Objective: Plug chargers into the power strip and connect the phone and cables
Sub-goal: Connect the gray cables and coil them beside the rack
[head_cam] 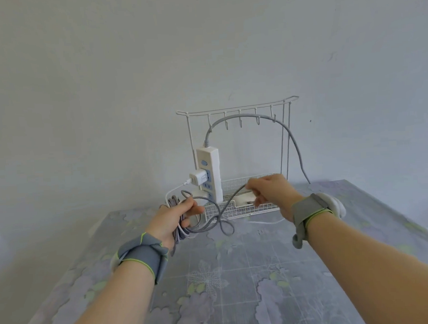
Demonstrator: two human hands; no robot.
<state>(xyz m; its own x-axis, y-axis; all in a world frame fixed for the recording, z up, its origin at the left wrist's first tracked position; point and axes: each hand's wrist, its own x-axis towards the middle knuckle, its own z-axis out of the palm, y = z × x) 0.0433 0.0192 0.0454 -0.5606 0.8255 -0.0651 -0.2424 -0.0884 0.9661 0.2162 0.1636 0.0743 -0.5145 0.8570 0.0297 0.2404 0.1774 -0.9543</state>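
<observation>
Left hand [172, 219] closed around coiled grey cable [211, 221]; right hand [271, 192] pinches its free end just ahead, white power strip [210, 174] standing between, beyond both

Soft, even daylight filled the scene, cool and slightly washed out. Shadows on the worktop [238, 272] were faint. Wide-angle distortion bowed its edges, and fine detail looked smeared, perhaps from compression.

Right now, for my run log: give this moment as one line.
left hand: holds coiled grey cable | right hand: pinches cable end | white cube charger: plugged in upright white power strip
</observation>
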